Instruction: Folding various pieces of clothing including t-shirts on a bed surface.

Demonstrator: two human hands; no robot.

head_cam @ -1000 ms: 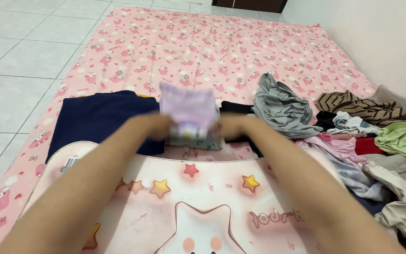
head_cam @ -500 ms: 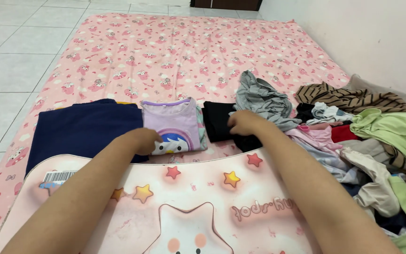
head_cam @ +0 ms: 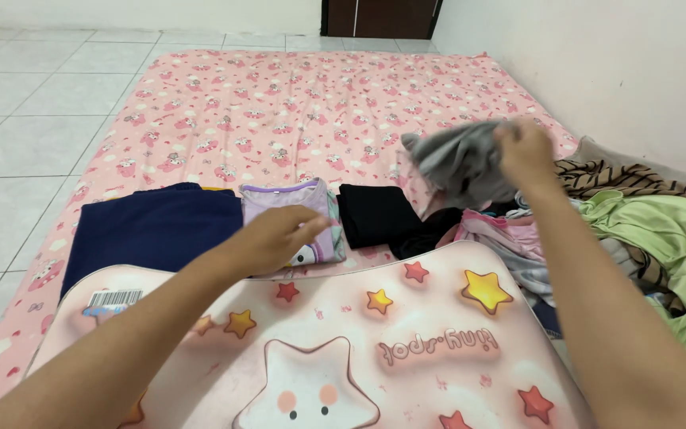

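Note:
My right hand (head_cam: 524, 149) grips a crumpled grey garment (head_cam: 460, 163) and holds it up above the heap of loose clothes (head_cam: 637, 230) at the right. My left hand (head_cam: 275, 236) hovers open, fingers spread, just over a folded lilac shirt (head_cam: 291, 208) with a cartoon print. That shirt lies between a folded navy garment (head_cam: 152, 230) on its left and a folded black garment (head_cam: 379, 216) on its right, all in a row on the pink patterned mattress (head_cam: 279, 111).
A pink board with stars and a cartoon star face (head_cam: 319, 349) lies in front of me. The clothes heap holds a green top (head_cam: 653, 218), a brown striped piece (head_cam: 629, 176) and pink items. A white wall runs along the right, tiled floor (head_cam: 17, 143) on the left.
My right hand left the black garment, took the grey one and lifted it up to the right. The lilac shirt was laid down folded; my left hand moved slightly right over it.

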